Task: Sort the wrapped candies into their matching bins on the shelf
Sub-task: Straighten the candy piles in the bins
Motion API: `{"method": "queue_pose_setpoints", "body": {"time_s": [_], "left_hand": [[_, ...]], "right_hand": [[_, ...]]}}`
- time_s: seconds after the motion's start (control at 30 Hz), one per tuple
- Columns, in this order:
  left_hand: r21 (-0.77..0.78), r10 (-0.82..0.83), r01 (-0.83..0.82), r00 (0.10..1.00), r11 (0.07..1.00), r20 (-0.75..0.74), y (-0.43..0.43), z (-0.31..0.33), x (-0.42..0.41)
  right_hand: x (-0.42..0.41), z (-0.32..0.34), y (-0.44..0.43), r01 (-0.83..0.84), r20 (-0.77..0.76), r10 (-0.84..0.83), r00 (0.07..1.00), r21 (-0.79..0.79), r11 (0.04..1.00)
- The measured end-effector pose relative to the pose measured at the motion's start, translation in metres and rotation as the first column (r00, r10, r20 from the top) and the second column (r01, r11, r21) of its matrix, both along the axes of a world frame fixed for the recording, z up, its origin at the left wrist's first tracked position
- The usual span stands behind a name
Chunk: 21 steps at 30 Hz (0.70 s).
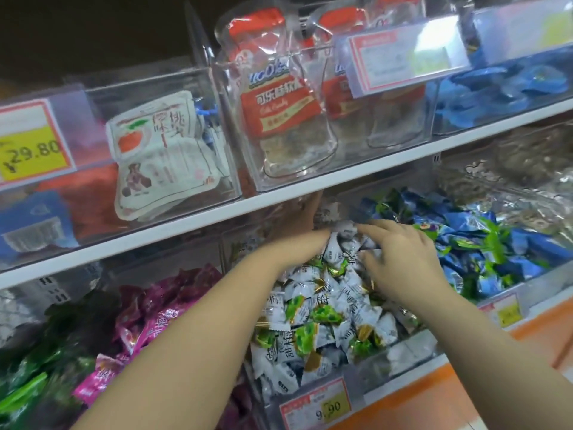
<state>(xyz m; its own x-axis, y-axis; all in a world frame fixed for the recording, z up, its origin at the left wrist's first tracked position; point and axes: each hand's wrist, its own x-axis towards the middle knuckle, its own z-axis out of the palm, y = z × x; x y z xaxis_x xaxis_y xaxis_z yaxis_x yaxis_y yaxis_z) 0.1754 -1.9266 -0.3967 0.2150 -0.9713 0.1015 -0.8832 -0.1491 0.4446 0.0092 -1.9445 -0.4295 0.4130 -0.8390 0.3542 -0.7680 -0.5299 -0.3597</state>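
A clear bin [310, 395] in the middle of the lower shelf holds a heap of white wrapped candies [322, 308] with green and gold marks. My left hand [299, 221] reaches deep into the back of this bin, just under the upper shelf board. Its fingers point up and look straight, though they are blurred. My right hand [403, 262] lies over the white candies on the bin's right side, fingers spread and touching the heap. The bin to the right holds blue and green candies [483, 240], and the one to the left holds magenta candies [145, 311].
The white upper shelf board [192, 226] runs across just above my hands. On it stand clear bins with white pouches [164, 156], red cola candy bags [276, 97] and blue packets [508, 85]. Price tags hang at the bin fronts. Dark green packs [37, 367] lie at the lower left.
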Motion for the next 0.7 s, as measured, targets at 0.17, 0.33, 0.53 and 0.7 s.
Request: {"method": "queue_pose_setpoints", "body": {"time_s": [0.17, 0.33, 0.53, 0.7], "left_hand": [[-0.061, -0.07, 0.071, 0.997, 0.996, 0.024, 0.026, -0.003, -0.003], [0.051, -0.197, 0.19, 0.94, 0.98, 0.28, 0.047, -0.015, -0.012], [0.206, -0.197, 0.114, 0.873, 0.972, 0.447, 0.01, -0.014, 0.003], [0.295, -0.187, 0.066, 0.897, 0.953, 0.402, -0.009, -0.006, -0.004]], "right_hand": [[-0.002, 0.0, 0.001, -0.035, 0.073, 0.032, 0.997, 0.032, 0.999], [-0.001, -0.002, 0.002, -0.053, 0.187, 0.054, 0.981, -0.01, 0.999], [0.002, -0.002, 0.002, -0.055, 0.11, 0.056, 0.992, -0.011, 0.998], [0.003, -0.002, 0.001, -0.054, 0.081, 0.055, 0.995, -0.011, 0.998]]}}
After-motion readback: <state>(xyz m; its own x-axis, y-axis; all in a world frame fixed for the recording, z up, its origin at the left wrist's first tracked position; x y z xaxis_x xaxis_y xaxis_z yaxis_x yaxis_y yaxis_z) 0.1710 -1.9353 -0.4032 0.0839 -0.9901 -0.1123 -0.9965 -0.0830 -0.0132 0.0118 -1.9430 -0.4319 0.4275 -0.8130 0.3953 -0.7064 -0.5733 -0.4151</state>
